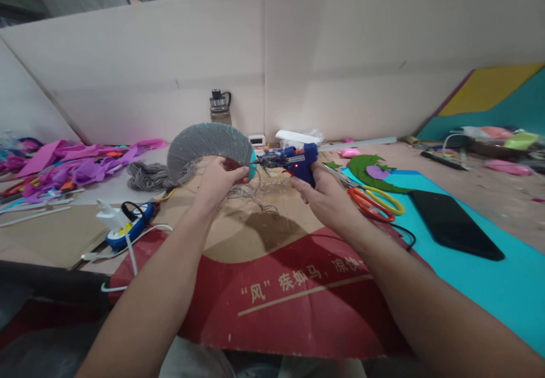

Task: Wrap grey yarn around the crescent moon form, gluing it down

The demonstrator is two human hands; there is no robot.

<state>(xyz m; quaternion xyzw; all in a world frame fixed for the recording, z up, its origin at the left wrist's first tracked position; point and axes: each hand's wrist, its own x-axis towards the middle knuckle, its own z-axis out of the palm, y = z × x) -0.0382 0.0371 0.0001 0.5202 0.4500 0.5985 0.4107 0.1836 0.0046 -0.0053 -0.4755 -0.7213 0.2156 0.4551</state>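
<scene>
Clamping is seen at both hands: by the thumb and fingers of the left hand (223, 180), the inner edge of a grey yarn-wrapped arch (208, 146) is pinched near its turquoise end (253, 168), and the handle of a blue glue gun (304, 163) is enclosed by the fingers of the right hand (327, 193). The gun's nozzle is pointed leftward at that end; whether the two are touching cannot be told. A small red light is lit on the gun's body. The arch is held up above a sheet of cardboard (272, 310), on which loose grey strands (267, 206) are strewn and red print is shown along the near side. By the arch's left end, a skein of grey yarn (147, 177) is laid. To the right of the right hand, orange-handled scissors (369, 204) are set beside a yellow handle (388, 201), with a green curved piece (361, 169) placed behind them. Farther right, a black phone (457, 225) is rested on a turquoise sheet (485, 293). At the left, a white plug is seated in a blue-edged power strip (133, 227), purple scraps (96, 169) are heaped beyond, and a bottle (220, 111) is stood behind the arch.
</scene>
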